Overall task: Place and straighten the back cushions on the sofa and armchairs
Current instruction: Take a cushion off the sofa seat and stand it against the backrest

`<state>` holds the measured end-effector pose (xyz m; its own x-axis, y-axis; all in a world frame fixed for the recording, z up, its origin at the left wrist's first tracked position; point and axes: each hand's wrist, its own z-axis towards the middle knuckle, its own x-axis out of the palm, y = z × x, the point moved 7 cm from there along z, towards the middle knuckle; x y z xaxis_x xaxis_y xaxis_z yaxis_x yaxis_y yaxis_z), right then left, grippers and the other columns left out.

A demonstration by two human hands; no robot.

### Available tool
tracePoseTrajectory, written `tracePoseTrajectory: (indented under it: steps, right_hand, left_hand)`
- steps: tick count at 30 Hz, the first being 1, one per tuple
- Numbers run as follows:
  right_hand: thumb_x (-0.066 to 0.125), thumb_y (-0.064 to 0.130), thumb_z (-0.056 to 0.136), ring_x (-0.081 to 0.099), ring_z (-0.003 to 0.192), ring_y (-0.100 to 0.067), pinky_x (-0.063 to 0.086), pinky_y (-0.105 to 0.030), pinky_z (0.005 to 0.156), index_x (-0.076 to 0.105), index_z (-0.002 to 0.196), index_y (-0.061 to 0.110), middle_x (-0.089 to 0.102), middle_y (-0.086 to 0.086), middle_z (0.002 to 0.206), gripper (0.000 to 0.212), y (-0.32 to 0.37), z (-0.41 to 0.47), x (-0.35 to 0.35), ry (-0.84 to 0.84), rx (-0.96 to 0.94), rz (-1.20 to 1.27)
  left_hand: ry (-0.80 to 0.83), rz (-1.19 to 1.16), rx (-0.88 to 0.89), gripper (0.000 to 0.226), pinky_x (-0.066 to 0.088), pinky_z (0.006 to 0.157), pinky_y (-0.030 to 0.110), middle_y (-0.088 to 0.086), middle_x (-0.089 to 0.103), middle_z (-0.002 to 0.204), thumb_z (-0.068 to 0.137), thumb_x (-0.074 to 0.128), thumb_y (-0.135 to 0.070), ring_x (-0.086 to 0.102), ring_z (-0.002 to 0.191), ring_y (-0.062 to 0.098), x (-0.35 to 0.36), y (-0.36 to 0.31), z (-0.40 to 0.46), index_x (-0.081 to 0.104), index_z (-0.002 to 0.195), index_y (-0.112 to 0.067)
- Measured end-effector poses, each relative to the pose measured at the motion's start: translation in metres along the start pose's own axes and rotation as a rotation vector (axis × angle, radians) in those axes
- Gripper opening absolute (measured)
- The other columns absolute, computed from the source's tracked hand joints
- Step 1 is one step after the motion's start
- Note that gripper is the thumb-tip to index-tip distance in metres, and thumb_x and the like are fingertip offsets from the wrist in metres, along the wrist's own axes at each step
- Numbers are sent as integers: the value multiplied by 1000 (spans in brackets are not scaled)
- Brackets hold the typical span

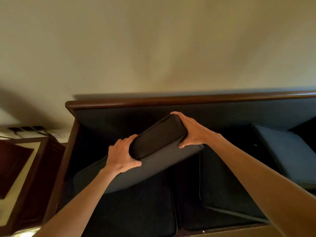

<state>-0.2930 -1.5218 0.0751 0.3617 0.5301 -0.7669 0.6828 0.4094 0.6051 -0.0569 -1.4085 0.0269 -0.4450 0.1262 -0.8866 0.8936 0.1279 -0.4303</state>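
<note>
Partly, the dark back cushion (153, 147) blends into the sofa (171, 100), so its lower edge is hard to trace; the sofa's 3 o'clock end is cut off by the frame. The cushion sits tilted above the seat, its high end toward 1 o'clock. The left hand (122, 155) clamps the low end at 8 o'clock, fingers curled over the top, thumb underneath. The right hand (191, 131) grips the high end likewise. Another cushion (287, 151) leans at 3 o'clock. A wooden side table (30, 168) stands at 9 o'clock.
</note>
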Motion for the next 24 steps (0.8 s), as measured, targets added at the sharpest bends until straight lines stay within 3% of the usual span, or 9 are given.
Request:
tracePoseTrajectory:
  steps: [3, 5, 7, 12, 18, 21, 24]
  right_hand:
    - [89, 16, 57, 38, 128, -16, 41, -32, 102, 5, 155, 35, 23, 3, 149, 130, -6, -10, 0, -134, -54, 58]
    - [88, 24, 61, 38, 129, -18, 46, -40, 101, 10, 155, 38, 16, 4, 151, 123, -7, -14, 0, -199, -77, 21]
    - [88, 36, 62, 34, 134, -31, 44, -50, 104, 18, 153, 40, 9, 2, 156, 114, -10, -11, 1, -212, -52, -110]
    - [93, 38, 57, 20, 139, -44, 45, -59, 99, 3, 154, 42, -4, -9, 159, 133, -39, 5, 10, -86, 334, -451]
    - [90, 27, 66, -6, 147, -47, 22, -74, 108, -5, 154, 29, -18, -15, 160, 130, -70, 8, 40, -71, 610, -591]
    - [89, 38, 66, -15, 144, -52, 13, -78, 107, -10, 155, 25, -21, -8, 161, 134, -89, 5, 66, 25, 653, -534]
    - [84, 52, 67, -17, 142, -54, 8, -80, 106, -9, 155, 29, -15, -2, 163, 130, -90, 7, 101, 107, 563, -495]
  left_hand:
    - [-7, 12, 31, 107, 42, 96, 50, -7, 54, 127, 53, 78, -54, 50, 116, 21, 9, -5, 7, 26, 146, -38]
    - [3, 8, 25, 111, 40, 100, 53, -5, 48, 137, 56, 79, -58, 47, 124, 23, 16, -6, 11, 20, 148, -39]
    - [33, 24, -14, 114, 36, 103, 59, -4, 39, 146, 58, 79, -61, 41, 131, 25, 26, -2, 13, 15, 149, -37]
    - [96, 85, -61, 113, 34, 102, 63, -2, 35, 148, 60, 82, -56, 38, 133, 27, 49, 0, 23, 15, 148, -33]
    - [114, 123, -6, 107, 31, 101, 65, -2, 39, 144, 63, 80, -52, 39, 131, 28, 66, -18, 45, 17, 148, -34]
    - [170, 121, 43, 103, 28, 103, 68, -3, 40, 143, 66, 79, -49, 38, 132, 28, 81, -29, 52, 17, 148, -36]
    - [178, 142, 79, 101, 26, 105, 68, -4, 39, 144, 69, 78, -48, 36, 133, 27, 92, -35, 53, 17, 148, -38]
